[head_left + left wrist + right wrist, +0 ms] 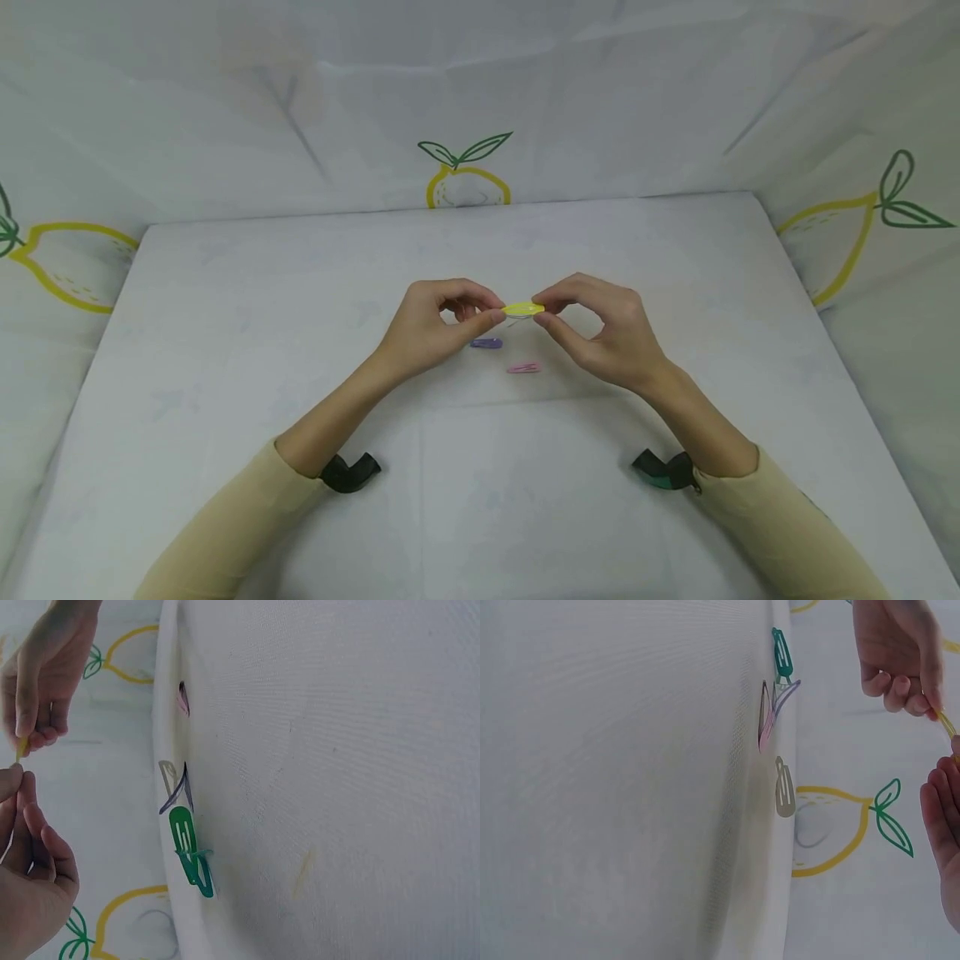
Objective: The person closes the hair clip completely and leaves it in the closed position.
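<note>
A yellow snap hair clip (522, 309) is stretched between both hands, raised over the table. My left hand (432, 325) pinches its left end between thumb and fingers. At the other end, the thumb and fingers of my right hand (603, 325) do the same. Below on the table lie a purple hair clip (487, 342), beside the left fingers, and a pink one (523, 367) closer to me. A green hair clip (184, 836) shows in both wrist views, hidden in the head view behind the left hand. A beige clip (784, 791) appears in the right wrist view.
The white-covered table (480, 483) meets a white cloth backdrop (570, 108) with printed lemons at the back and sides. Black wrist mounts (351, 472) sit at both sleeve cuffs, low over the table.
</note>
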Available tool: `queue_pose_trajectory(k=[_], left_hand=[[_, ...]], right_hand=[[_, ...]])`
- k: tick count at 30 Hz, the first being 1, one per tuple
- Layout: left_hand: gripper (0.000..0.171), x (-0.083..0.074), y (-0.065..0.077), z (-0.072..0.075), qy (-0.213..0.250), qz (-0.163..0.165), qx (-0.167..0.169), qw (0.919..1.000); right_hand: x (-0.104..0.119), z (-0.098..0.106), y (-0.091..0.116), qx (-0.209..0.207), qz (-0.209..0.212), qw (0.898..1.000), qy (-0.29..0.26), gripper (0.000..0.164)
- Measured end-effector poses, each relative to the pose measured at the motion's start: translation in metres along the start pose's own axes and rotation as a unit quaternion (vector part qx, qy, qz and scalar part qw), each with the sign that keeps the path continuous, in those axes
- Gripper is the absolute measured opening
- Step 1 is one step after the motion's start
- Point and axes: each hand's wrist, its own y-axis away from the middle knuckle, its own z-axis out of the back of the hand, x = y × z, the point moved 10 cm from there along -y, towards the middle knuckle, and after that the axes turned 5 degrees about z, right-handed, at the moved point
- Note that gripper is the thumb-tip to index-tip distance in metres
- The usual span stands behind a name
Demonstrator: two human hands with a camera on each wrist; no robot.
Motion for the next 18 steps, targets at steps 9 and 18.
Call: queue_pose_trajectory(k=[9,18], left_hand=[[0.006,-0.003,0.0016,-0.0007,-0.026,-0.013,0.008,0.9995],[0.007,-0.0033,0.0031,-0.0026,-0.038,-0.017,0.01,0.9991]], right_hand=[[-0.002,-0.0038,0.0008,0.02,-0.006,1.0,0.001,0.026],[-0.0041,-0.0051,0.0025,0.034,-0.01,0.999,0.004,0.026]])
